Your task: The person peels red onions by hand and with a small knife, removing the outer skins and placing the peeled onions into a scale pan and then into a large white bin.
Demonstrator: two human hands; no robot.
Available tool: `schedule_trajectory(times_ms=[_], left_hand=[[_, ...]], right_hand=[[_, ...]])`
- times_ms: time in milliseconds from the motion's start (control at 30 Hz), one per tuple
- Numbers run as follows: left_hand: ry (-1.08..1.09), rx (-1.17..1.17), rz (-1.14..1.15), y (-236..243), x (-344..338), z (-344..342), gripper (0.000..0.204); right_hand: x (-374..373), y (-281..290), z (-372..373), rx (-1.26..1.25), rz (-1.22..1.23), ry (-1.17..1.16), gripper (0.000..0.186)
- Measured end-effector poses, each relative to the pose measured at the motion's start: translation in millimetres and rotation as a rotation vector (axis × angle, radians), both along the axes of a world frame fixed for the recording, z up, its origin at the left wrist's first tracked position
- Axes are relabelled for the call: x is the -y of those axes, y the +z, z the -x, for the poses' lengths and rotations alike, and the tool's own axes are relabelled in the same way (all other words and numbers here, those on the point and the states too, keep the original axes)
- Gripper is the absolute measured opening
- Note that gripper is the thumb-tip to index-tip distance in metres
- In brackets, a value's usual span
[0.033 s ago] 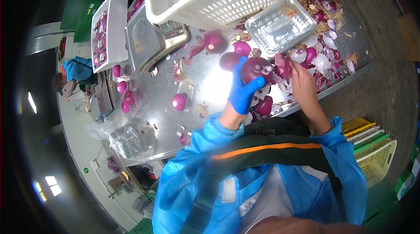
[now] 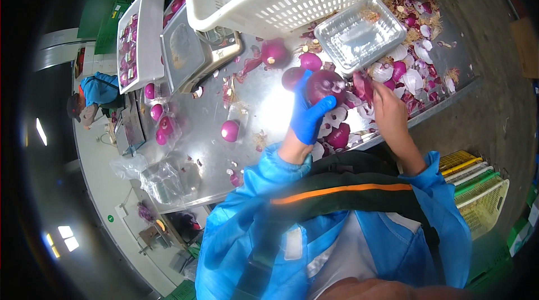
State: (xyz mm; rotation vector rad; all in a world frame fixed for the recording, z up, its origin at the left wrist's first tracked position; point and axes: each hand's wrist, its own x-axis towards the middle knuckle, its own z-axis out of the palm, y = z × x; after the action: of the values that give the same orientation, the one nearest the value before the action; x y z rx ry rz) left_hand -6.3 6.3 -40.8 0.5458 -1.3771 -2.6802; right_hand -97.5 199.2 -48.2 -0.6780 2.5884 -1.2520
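Observation:
My left hand (image 2: 307,110), in a blue glove, grips a large red onion (image 2: 324,88). Just right of it my bare right hand (image 2: 385,103) pinches a piece of papery purple skin (image 2: 362,85) at the onion's side. Several more onions (image 2: 310,61) lie behind and around my hands. Loose white and purple peelings (image 2: 412,81) are heaped to the right on the steel table (image 2: 208,126). A clear plastic tray (image 2: 359,30) rests just beyond my hands, with some straw-coloured scrap in it.
A white perforated crate (image 2: 303,2) stands at the back, beside a scale (image 2: 185,47) and a white box of onions (image 2: 140,42). Plastic bags (image 2: 160,182) lie near left. Stacked baskets (image 2: 477,199) are at lower right. A co-worker in blue (image 2: 98,91) is at the far left.
My left hand and the onion have shifted very slightly left. The skin in my right fingers has moved a little; the rest looks the same.

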Motion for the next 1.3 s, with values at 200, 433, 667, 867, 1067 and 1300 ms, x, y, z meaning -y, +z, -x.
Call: schedule_trajectory(times_ms=[200, 433, 667, 867, 1067, 1300], left_hand=[[0.130, 0.019, 0.159, 26.9, -5.1, 6.7, 0.076], [0.138, 0.026, 0.208, 23.9, -7.0, 5.8, 0.079], [0.097, 0.035, 0.220, 24.9, -10.3, 4.1, 0.081], [0.061, 0.058, 0.114, 25.7, -5.6, 8.7, 0.081], [0.023, 0.069, 0.165, 21.4, -4.7, 10.0, 0.082], [0.027, 0.036, 0.223, 22.1, -3.4, 14.3, 0.079]], right_hand=[[-3.6, 8.4, -15.1, -0.317, -0.060, 0.154, 0.045], [-7.0, 3.2, -13.1, -0.391, -0.108, 0.137, 0.050], [-10.5, 3.8, -9.3, -0.398, -0.129, 0.134, 0.052], [-14.8, 0.5, -9.2, -0.417, -0.123, 0.155, 0.053], [-13.2, -9.4, -2.2, -0.485, -0.098, 0.113, 0.052], [-13.7, -7.3, -3.9, -0.452, -0.075, 0.127, 0.053]])
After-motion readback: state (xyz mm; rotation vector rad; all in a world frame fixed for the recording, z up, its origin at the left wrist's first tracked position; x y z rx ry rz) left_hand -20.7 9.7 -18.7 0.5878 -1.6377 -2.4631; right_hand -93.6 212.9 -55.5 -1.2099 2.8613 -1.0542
